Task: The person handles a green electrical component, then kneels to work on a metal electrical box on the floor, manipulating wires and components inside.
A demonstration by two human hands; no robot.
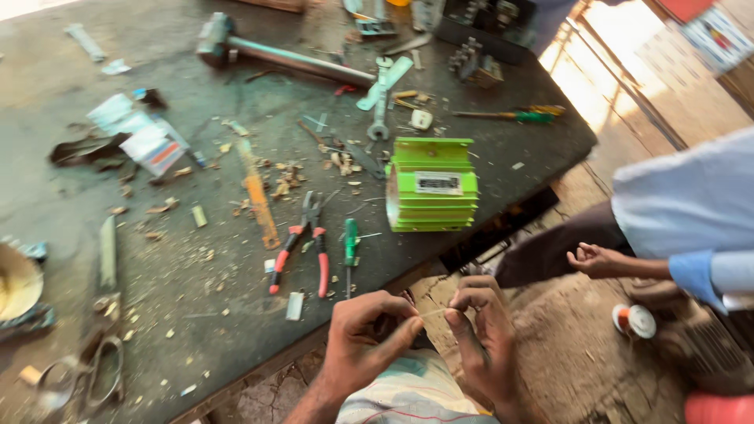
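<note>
1. Pale, thin strip material [434,312] is pinched between both hands in the lower centre of the frame, stretched across the small gap between them; what kind of strip it is cannot be told.
2. One end is gripped by the left hand [363,339], its fingers curled closed around it, just below the edge of the dark workbench [47,196].
3. The other end is gripped by the right hand [485,334], with thumb and forefinger closed on it and the remaining fingers bent inward.
4. Red-handled pliers [302,247] are seen lying on the bench just above the left hand, with a green-handled screwdriver [350,250] beside them to the right.
5. A bright green finned housing [432,184] is set near the bench's right edge, at the centre of the frame.
6. A long hammer [275,53] is laid across the upper part of the bench, and wood chips and scraps are scattered over the surface.
7. Another person's hand [597,261], in a blue sleeve, is seen at the right of the frame, well apart from the strip.
8. A small spool of copper wire [635,320] is seen on the ground at the lower right.
</note>
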